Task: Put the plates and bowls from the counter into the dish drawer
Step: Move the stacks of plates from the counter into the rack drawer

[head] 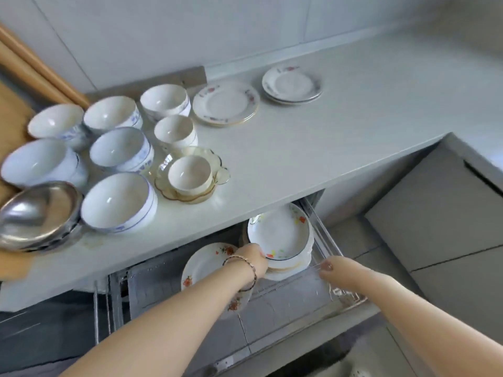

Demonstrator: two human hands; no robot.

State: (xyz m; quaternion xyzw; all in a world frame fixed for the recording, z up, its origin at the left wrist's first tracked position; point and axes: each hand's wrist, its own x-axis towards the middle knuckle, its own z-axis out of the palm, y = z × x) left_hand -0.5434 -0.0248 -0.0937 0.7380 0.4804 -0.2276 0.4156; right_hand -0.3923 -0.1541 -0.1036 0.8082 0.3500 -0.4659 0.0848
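Observation:
The wire dish drawer (pixel 330 247) is pulled out below the white counter (pixel 299 148). At its right sits a stack of flowered plates (pixel 280 235); my left hand (pixel 254 258) grips that stack's near-left edge. Another flowered plate (pixel 206 263) lies to the left, partly under my left forearm. My right hand (pixel 330 266) rests with its fingers closed on the drawer's wire rail. On the counter stand several white bowls (pixel 119 202), two small cups (pixel 177 131), and two plate stacks (pixel 226 103) (pixel 291 84).
A steel bowl stack (pixel 38 213) stands at the counter's left end on a wooden board (pixel 13 110). One cup sits in an amber glass dish (pixel 190 176). A grey cabinet door (pixel 435 202) lies to the right of the drawer.

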